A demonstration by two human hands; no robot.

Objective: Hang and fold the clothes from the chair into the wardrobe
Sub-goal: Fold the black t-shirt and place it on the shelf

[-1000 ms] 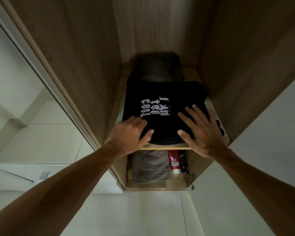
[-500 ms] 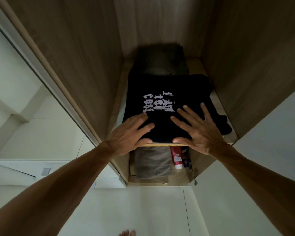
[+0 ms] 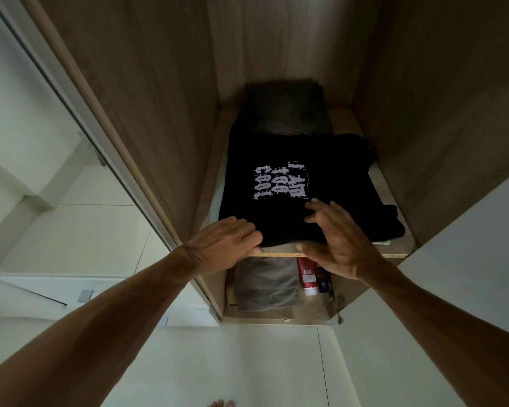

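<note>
**A:** Where does the folding stand right now?

**B:** A folded black T-shirt (image 3: 294, 183) with pale block lettering lies flat on the wardrobe shelf (image 3: 388, 255), on top of a stack; a pale edge of another garment peeks out under it at 4 o'clock. Behind it, toward 12 o'clock, sits a folded dark grey garment (image 3: 288, 113), touching the shirt's far edge.

**A:** And the hands?

**B:** Both are unclenched and gripping nothing. The left hand (image 3: 222, 245) is at the shirt's near corner, at 7 o'clock of it, fingers flat at the fold's edge by the shelf lip. The right hand (image 3: 340, 245) is at 5 o'clock, fingers spread and slightly curled, tips on or just above the cloth; I cannot tell which.

**A:** So this garment is done?

**B:** I'd judge it placed, bar perhaps a last squaring-up. A sleeve or corner bulges out at 4 o'clock and could use tucking.

**A:** What else is stored?

**B:** On the shelf below, a folded grey-brown garment (image 3: 266, 284) lies beside a red tube (image 3: 307, 274) and a small dark item I cannot identify.

**A:** And what remains?

**B:** The chair is out of view, and so is any hanging rail. Whether clothes are left to hang or fold, these pictures do not show.
</note>
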